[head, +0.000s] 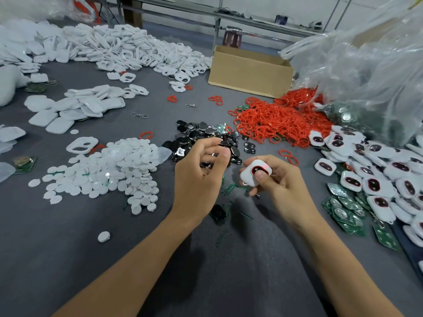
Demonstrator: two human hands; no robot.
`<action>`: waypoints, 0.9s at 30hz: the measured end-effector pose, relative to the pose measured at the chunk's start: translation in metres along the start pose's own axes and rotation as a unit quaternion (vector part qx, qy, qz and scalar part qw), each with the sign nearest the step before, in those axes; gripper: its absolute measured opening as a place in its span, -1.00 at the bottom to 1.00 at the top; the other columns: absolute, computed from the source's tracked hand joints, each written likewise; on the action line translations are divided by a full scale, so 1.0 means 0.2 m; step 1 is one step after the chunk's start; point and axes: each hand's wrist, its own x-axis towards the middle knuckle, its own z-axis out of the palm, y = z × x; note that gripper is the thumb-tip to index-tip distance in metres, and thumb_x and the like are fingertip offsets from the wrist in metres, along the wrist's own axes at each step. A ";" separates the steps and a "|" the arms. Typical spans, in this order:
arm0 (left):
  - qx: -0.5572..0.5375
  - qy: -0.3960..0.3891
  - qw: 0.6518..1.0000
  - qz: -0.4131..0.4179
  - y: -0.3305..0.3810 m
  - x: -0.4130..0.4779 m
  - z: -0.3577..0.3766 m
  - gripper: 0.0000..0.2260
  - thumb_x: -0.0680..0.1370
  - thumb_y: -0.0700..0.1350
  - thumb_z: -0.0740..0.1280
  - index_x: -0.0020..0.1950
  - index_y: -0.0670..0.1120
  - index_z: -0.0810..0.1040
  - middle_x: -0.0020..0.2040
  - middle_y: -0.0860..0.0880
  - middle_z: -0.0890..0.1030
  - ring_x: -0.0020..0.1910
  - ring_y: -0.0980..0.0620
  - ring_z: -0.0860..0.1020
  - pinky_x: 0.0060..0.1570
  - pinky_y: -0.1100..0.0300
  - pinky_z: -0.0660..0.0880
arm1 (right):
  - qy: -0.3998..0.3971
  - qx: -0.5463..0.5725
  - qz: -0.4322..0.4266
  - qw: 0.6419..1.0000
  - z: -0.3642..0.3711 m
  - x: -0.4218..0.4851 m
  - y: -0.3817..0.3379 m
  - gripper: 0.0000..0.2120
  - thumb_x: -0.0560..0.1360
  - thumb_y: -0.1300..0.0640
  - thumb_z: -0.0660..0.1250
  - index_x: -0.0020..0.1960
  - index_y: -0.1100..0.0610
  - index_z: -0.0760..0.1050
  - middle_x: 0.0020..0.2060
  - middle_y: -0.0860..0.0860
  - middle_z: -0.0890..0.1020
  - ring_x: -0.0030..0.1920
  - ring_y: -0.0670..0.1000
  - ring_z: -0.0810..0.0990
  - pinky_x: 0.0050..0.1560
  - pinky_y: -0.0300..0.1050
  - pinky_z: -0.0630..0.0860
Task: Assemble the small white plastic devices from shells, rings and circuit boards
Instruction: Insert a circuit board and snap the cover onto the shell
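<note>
Device (249, 177), white with a red-edged dark window, sat at frame centre, gripped in the right hand (277, 181), thumb pressing on top. Left hand (199, 172) hovered curled beside it; its grip was unclear.

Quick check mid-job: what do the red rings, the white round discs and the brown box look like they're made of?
The red rings are probably soft rubber or silicone with a slight gloss; they lie bent and tangled. The white discs look like thin plastic, matte and faintly translucent at the edges. The brown box looks like plain matte cardboard, with folded flaps.
</note>
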 end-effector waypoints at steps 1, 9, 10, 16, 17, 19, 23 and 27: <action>0.001 -0.001 1.000 0.000 0.00 0.00 0.00 -0.84 0.57 -0.11 0.37 0.15 -0.05 0.59 -0.12 0.20 0.66 -0.10 0.23 0.61 -0.18 0.33 0.55 | 0.006 -0.006 -0.004 1.000 0.00 0.00 0.00 -0.66 0.54 0.48 0.18 -0.06 0.08 0.56 -0.20 0.19 0.63 -0.37 0.13 0.55 -0.30 -0.05 0.55; 0.009 -0.007 1.000 0.001 0.00 -0.01 0.01 -0.86 0.57 -0.11 0.37 0.12 -0.05 0.61 -0.15 0.15 0.65 -0.14 0.24 0.61 -0.13 0.11 0.61 | -0.034 -0.006 0.007 0.999 0.02 -0.01 -0.02 -0.72 0.56 0.42 0.20 0.03 0.10 0.56 -0.07 0.21 0.65 -0.16 0.02 0.60 -0.15 -0.09 0.60; 0.010 -0.008 1.000 0.000 0.00 -0.01 0.01 -0.87 0.57 -0.10 0.37 0.11 -0.04 0.61 -0.15 0.15 0.65 -0.14 0.23 0.61 -0.13 0.09 0.61 | -0.036 -0.001 0.008 0.999 0.02 -0.01 -0.02 -0.71 0.56 0.43 0.19 0.00 0.10 0.56 -0.09 0.22 0.65 -0.18 0.03 0.61 -0.18 -0.11 0.58; 0.015 -0.012 1.000 -0.004 0.01 -0.01 0.01 -0.89 0.57 -0.11 0.37 0.08 -0.02 0.61 -0.16 0.15 0.65 -0.14 0.24 0.61 -0.11 0.05 0.60 | -0.033 0.028 -0.001 0.999 0.03 -0.01 -0.04 -0.75 0.55 0.43 0.21 0.02 0.14 0.56 -0.12 0.19 0.65 -0.18 0.01 0.59 -0.17 -0.12 0.55; 0.016 -0.012 1.000 -0.005 0.01 -0.01 0.01 -0.90 0.57 -0.11 0.37 0.08 -0.03 0.61 -0.16 0.15 0.65 -0.14 0.24 0.61 -0.10 0.05 0.60 | -0.036 0.036 -0.001 0.999 0.02 -0.01 -0.04 -0.75 0.55 0.43 0.20 0.01 0.15 0.55 -0.13 0.17 0.65 -0.18 0.00 0.60 -0.17 -0.13 0.55; 0.016 -0.016 1.000 -0.007 0.01 -0.01 0.01 -0.89 0.57 -0.11 0.37 0.08 -0.03 0.62 -0.14 0.12 0.66 -0.13 0.23 0.61 -0.09 0.02 0.61 | -0.032 0.048 0.007 0.998 0.02 -0.01 -0.04 -0.73 0.55 0.45 0.20 -0.02 0.14 0.56 -0.17 0.16 0.65 -0.20 0.03 0.62 -0.19 -0.09 0.57; 0.025 -0.047 0.999 -0.007 0.01 -0.01 0.01 -0.91 0.57 -0.13 0.37 0.05 -0.05 0.64 -0.11 0.06 0.69 -0.12 0.17 0.63 -0.07 -0.02 0.61 | -0.019 0.077 0.013 0.997 0.03 -0.01 -0.04 -0.78 0.56 0.42 0.19 0.03 0.20 0.54 -0.20 0.10 0.64 -0.24 -0.03 0.63 -0.23 -0.18 0.58; 0.052 -0.121 0.991 0.005 0.00 -0.02 0.01 -0.90 0.52 -0.18 0.43 0.02 -0.08 0.67 -0.13 0.08 0.70 -0.16 0.15 0.64 -0.09 0.15 0.60 | -0.017 0.082 0.008 0.996 0.02 -0.01 -0.05 -0.76 0.55 0.45 0.18 -0.03 0.20 0.55 -0.27 0.06 0.62 -0.27 -0.03 0.58 -0.27 -0.18 0.55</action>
